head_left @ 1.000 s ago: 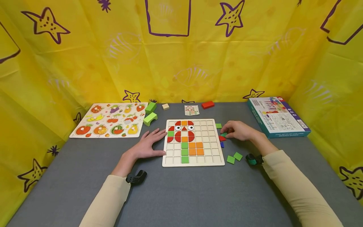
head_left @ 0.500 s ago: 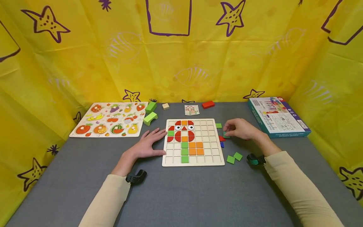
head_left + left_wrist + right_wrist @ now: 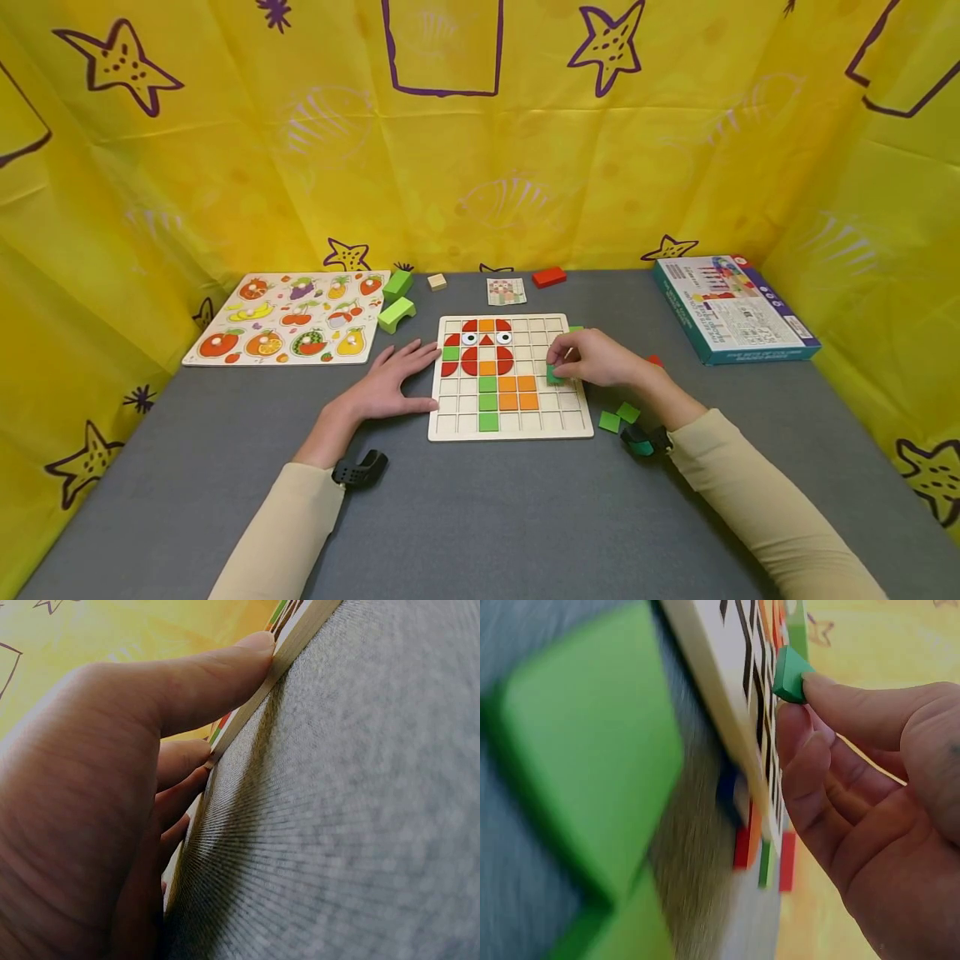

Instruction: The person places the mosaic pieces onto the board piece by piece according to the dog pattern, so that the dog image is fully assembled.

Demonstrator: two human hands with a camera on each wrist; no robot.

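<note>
A wooden grid board [image 3: 459, 410] lies in the middle of the table, with red, orange and green tiles and round eye pieces set in its cells. My right hand [image 3: 598, 360] pinches a dark green tile [image 3: 553, 375] between thumb and fingers, over the board's right columns. From the right wrist, this tile [image 3: 789, 676] shows at the thumb tip, tilted. My left hand [image 3: 390, 385] lies spread at the board's left side. Its thumb [image 3: 225, 675] and fingers touch the board's edge with nothing gripped.
Two light green tiles [image 3: 619, 417] lie right of the board. A fruit puzzle [image 3: 281, 321] and green blocks [image 3: 397, 312] stand back left. Behind the board are a picture card [image 3: 506, 292], a beige block [image 3: 437, 282] and a red block [image 3: 550, 277]. A teal box [image 3: 735, 308] is back right.
My right hand has picked up the dark green tile from beside the board and carried it left over the board. My left hand has stayed at the board's edge.
</note>
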